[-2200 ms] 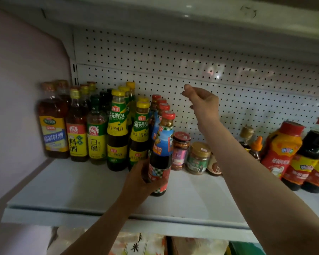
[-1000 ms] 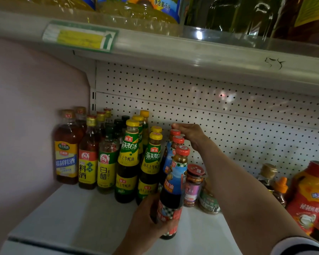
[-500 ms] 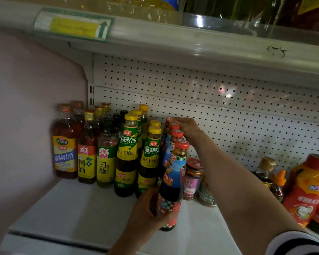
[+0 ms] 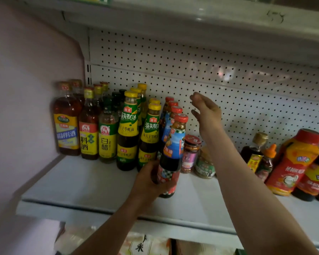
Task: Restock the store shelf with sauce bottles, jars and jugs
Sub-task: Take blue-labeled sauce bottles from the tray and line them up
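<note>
while the left hand (image 4: pixel 149 178) curls around the lower body of a red-capped sauce bottle (image 4: pixel 170 155) and holds it upright at the front of a white store shelf (image 4: pixel 85 183), the right hand (image 4: pixel 207 112) hangs in the air near the pegboard back wall (image 4: pixel 210 70), fingers straight and loosely spread, holding nothing. the held bottle seems to rest on or just above the shelf; its base is partly hidden, so contact cannot be confirmed. it stands at the front of a single-file row of matching red-capped bottles (image 4: pixel 170 105) running back toward the wall. just left of that row stand yellow-capped bottles with green and yellow labels (image 4: pixel 151 133), and further left, three amber bottles (image 4: pixel 66 120) sit against the pink side wall. just right of the held bottle stands a small red-lidded jar (image 4: pixel 191 153), with another low jar (image 4: pixel 204 164) beside it, partly hidden by the right forearm. well to the right stands a large red and orange squeeze bottle (image 4: pixel 295 161). the main risk, as a judgement, is a chain knock: the bottles are tall, narrow and packed close, so pushing the held one back too hard or at a tilt could topple the row behind it. the right forearm crosses just above the small jars, and lowering it carelessly could sweep them over. a loose grip so near the shelf edge could also let the bottle tip forward and fall.
</note>
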